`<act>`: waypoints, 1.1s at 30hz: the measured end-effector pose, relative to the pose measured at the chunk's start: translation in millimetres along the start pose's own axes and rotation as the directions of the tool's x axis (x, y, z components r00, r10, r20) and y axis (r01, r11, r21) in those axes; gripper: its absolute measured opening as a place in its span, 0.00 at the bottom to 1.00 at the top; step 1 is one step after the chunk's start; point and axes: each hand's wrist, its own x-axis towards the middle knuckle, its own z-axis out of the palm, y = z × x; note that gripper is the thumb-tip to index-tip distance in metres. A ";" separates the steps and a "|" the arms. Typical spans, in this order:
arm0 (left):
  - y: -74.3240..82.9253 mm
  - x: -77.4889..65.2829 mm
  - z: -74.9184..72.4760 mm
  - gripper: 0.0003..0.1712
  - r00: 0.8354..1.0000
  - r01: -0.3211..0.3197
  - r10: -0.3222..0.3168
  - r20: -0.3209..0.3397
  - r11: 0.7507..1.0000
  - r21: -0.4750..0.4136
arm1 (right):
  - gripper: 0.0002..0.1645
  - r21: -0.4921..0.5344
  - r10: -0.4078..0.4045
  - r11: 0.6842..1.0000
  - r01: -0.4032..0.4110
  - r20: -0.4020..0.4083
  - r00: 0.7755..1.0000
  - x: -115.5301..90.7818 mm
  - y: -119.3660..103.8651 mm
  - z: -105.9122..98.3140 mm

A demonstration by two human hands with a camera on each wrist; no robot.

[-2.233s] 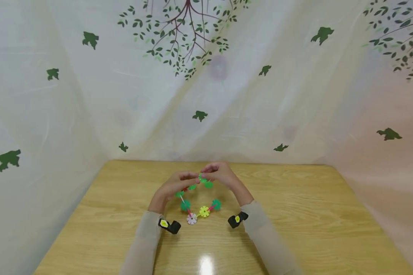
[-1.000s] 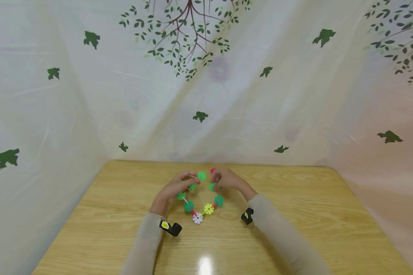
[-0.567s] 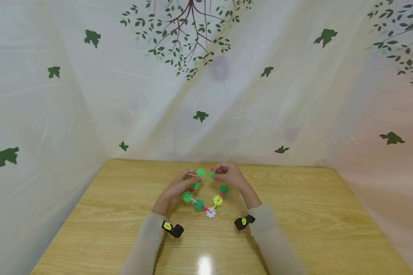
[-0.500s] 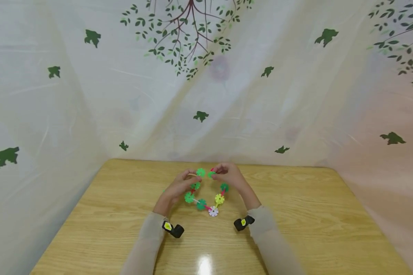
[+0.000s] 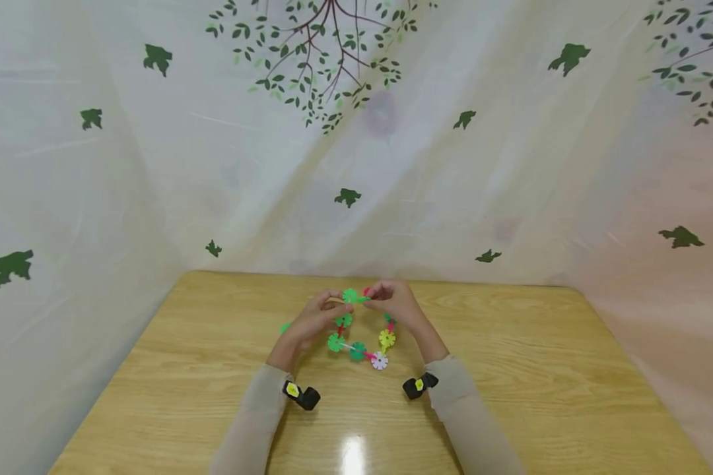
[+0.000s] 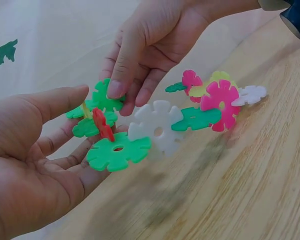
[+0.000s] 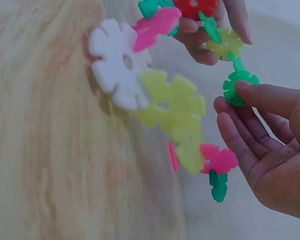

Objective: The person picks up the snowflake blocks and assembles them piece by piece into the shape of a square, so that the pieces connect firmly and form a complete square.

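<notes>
Nearest, two pale sleeves wear black wrist cameras over a wood-grained surface. Beyond them, a chain of notched plastic discs curves between the hands, its white disc nearest, a yellow disc just past it on the right and green discs along the left. On the left, the left hand has its grip curled about the chain's far part; exactly which disc it pinches I cannot tell. Opposite, the right hand has its grip pinching a green disc against the chain's end; whether they are joined is unclear. Farthest, a pale cloth carries printed branches.
</notes>
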 end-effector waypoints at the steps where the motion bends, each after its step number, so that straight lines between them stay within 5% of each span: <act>1: 0.1 -0.6 -0.3 0.18 1.000 -0.002 0.002 0.006 1.000 -0.001 | 0.07 0.001 -0.002 1.000 0.002 -0.002 1.000 -0.3 -0.6 1.1; 6: -0.7 -0.7 0.2 0.13 1.000 -0.008 0.008 -0.001 0.999 -0.031 | 0.08 0.005 -0.015 1.000 0.015 -0.019 1.000 -3.3 -2.5 4.9; 18: -1.5 1.4 1.8 0.17 0.977 -0.014 0.001 -0.212 0.998 -0.061 | 0.05 0.037 -0.061 0.997 0.061 0.009 0.998 -4.2 -4.0 5.0; 33: 4.4 2.7 1.7 0.20 0.980 -0.012 -0.011 -0.201 0.993 -0.114 | 0.05 0.063 -0.068 0.996 0.066 0.037 0.997 -3.7 -8.8 0.9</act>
